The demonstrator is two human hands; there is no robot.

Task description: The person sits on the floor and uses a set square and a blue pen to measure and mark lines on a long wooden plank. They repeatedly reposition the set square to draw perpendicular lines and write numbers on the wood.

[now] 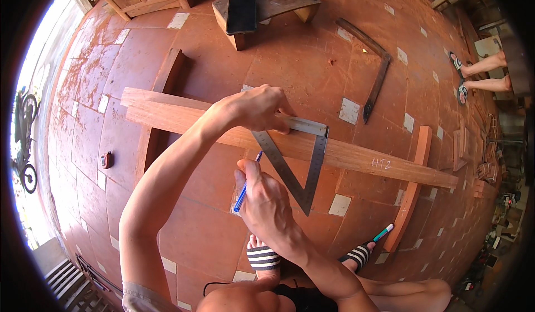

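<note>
Blue pen [241, 197] is resting pinched in the right grip [264, 200], its tip pointing toward the near edge of the beam [356, 158]; whether they are touching, one cannot tell. The left grip [262, 108] is reaching over the beam, its fingers grasping the metal square [315, 167], whose corner is jutting past that edge. The beam is lying just beyond the right grip, its long axis running left to right and slanting nearer the person at the right end. A left timber [167, 78] and a right timber [407, 211] are underlying it on the tiled floor [312, 50]. Farther out, a tape measure [106, 160] is lying leftward, a stool [284, 5] is bearing a phone [242, 13], and another person's legs [485, 66] are showing rightward.
</note>
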